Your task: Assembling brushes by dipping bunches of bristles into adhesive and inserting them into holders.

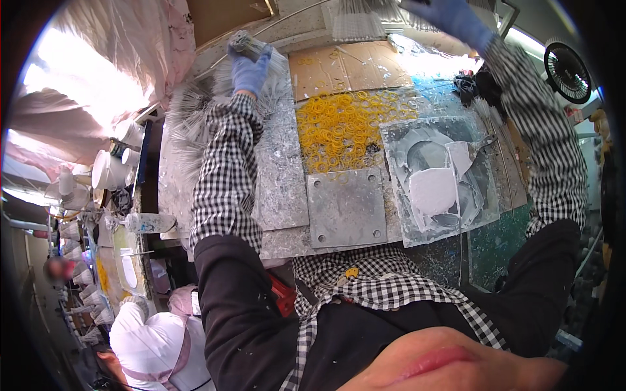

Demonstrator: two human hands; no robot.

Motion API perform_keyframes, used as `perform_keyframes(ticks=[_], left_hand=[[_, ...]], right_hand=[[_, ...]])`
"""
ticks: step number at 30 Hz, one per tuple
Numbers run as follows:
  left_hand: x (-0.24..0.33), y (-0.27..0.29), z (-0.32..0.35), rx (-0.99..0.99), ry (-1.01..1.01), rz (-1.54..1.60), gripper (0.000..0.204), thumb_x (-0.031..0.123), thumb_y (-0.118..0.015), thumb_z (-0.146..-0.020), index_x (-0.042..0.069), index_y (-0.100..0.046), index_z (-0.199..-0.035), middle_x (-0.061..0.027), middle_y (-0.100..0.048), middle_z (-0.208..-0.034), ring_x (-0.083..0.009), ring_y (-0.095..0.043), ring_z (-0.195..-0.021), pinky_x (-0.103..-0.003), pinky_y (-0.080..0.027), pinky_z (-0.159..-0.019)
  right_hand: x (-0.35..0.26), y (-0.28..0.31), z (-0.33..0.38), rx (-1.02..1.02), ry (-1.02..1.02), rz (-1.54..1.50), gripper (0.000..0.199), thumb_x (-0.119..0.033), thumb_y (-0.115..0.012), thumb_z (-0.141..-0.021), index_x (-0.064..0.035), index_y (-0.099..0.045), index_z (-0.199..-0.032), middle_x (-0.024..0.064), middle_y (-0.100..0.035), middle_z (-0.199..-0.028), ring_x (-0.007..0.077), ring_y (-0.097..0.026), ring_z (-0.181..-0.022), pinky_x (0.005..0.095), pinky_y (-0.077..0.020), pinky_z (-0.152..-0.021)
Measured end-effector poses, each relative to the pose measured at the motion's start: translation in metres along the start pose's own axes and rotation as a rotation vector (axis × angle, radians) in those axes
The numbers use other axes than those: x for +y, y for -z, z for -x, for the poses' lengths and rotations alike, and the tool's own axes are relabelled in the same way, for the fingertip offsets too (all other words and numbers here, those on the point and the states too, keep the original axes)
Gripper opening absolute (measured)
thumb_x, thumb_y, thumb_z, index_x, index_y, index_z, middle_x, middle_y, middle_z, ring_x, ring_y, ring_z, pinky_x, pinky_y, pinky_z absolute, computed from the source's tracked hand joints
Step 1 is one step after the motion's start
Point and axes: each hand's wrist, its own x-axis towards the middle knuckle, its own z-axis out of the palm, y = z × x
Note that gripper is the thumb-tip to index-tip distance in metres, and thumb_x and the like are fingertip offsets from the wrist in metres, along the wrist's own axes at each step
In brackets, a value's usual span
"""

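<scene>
My left hand [250, 72], in a blue glove, is closed around a bundle of thin, pale sticks [245, 43] at the far left of the table. Loose heaps of similar thin translucent sticks [192, 124] lie beside and below it. At the far right, my right hand [453, 19], also gloved in blue, stretches out near the upper edge, its fingertips partly cut off. Close to those fingers stand upright bundles of pale sticks [357, 21]. I see nothing held in that hand.
Many yellow rubber bands [339, 127] lie mid-table, above a grey metal plate [345, 208]. To their right, a tray [486, 195] holds white paste and a scraper [479, 144]. A black fan [567, 70] stands far right. Another person in white [160, 345] is lower left.
</scene>
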Motion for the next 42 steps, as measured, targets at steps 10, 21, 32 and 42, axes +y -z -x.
perform_keyframes(ticks=[10,21,32,42], left_hand=[[0.063,-0.071,-0.024,0.204,-0.491,0.119,0.081,0.038,-0.071,-0.093,0.001,-0.031,-0.153,-0.0173,-0.067,-0.126,-0.0325,-0.068,-0.113,-0.038,-0.054,-0.094],[0.043,-0.043,0.152,0.052,-0.403,0.253,0.067,0.035,-0.073,-0.09,0.004,-0.046,-0.143,-0.0201,-0.058,-0.136,-0.0364,-0.053,-0.13,-0.045,-0.043,-0.11],[-0.053,0.072,0.342,-0.326,-0.203,-0.081,0.031,0.023,-0.073,-0.088,0.012,-0.07,-0.117,-0.0118,-0.07,-0.114,-0.0335,-0.064,-0.108,-0.044,-0.053,-0.096],[-0.1,0.12,0.294,-0.416,-0.021,-0.592,0.041,0.02,-0.072,-0.088,0.012,-0.064,-0.127,-0.0176,-0.067,-0.118,-0.0359,-0.069,-0.103,-0.046,-0.058,-0.086]], right_hand=[[-0.098,-0.04,0.198,-0.409,0.084,-0.458,0.025,-0.017,-0.073,-0.093,-0.0077,-0.071,-0.116,0.0056,-0.072,-0.088,0.0163,-0.069,-0.081,0.0337,-0.0554,-0.076],[-0.251,-0.011,0.192,0.015,0.371,-1.224,0.011,-0.019,-0.073,-0.087,-0.0104,-0.073,-0.094,0.0086,-0.075,-0.091,0.0264,-0.071,-0.073,0.0357,-0.0551,-0.053],[-0.307,-0.04,0.196,0.229,0.503,-1.37,0.015,-0.018,-0.075,-0.082,-0.0099,-0.073,-0.094,0.0087,-0.073,-0.088,0.0282,-0.07,-0.071,0.0359,-0.0552,-0.054],[-0.266,-0.167,0.148,0.001,0.769,-0.841,0.025,-0.002,-0.068,-0.082,-0.0064,-0.071,-0.106,0.0085,-0.072,-0.094,0.022,-0.068,-0.07,0.0318,-0.0568,-0.059]])
